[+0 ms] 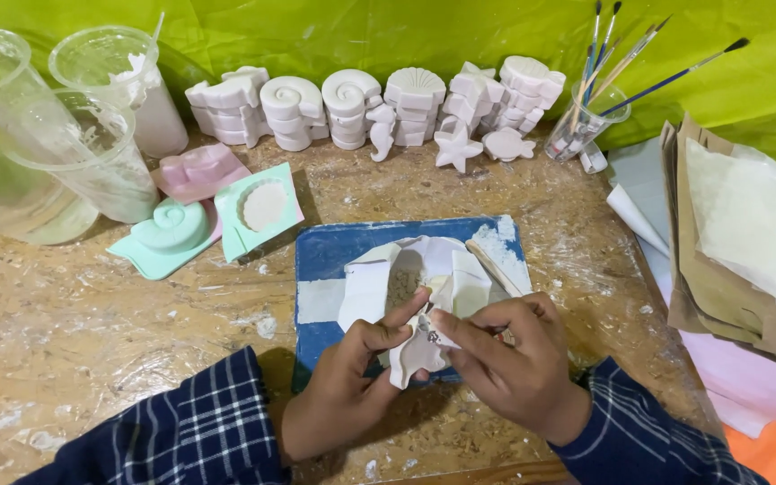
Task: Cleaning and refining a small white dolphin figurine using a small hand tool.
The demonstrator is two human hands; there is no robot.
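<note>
The left hand (343, 386) grips a small white plaster figure (417, 355), its thumb and fingers clamped on the piece from the 9 o'clock side. The right hand (514, 359) meets it from 3 o'clock, fingers pinched together on a thin tool (435, 338) whose tip touches the top of the figure; what kind of tool it is I cannot tell. The figure sits at the 6 o'clock edge of a blue board (334, 251), just in front of a crumpled white mould (424, 269) lying open on that board, with a flat wooden stick (494, 268) at its 2 o'clock.

At 12 o'clock a row of finished white casts (370, 103) — shells, a starfish, a seahorse — lines the green backdrop. At 10 o'clock lie 2 mint-green moulds (172, 233) and a pink one (198, 171), beside clear plastic cups (92, 153). A glass of paintbrushes (586, 117) stands at 1 o'clock, and a stack of brown paper (720, 269) at 3 o'clock.

To do this trimming well, my judgement is that light, short strokes suit it best: plaster chips easily, so the left hand should brace the figure close to where the tip works, and the tool should travel away from the thin parts. Turning the piece, not the wrist, would keep the edge in view.
</note>
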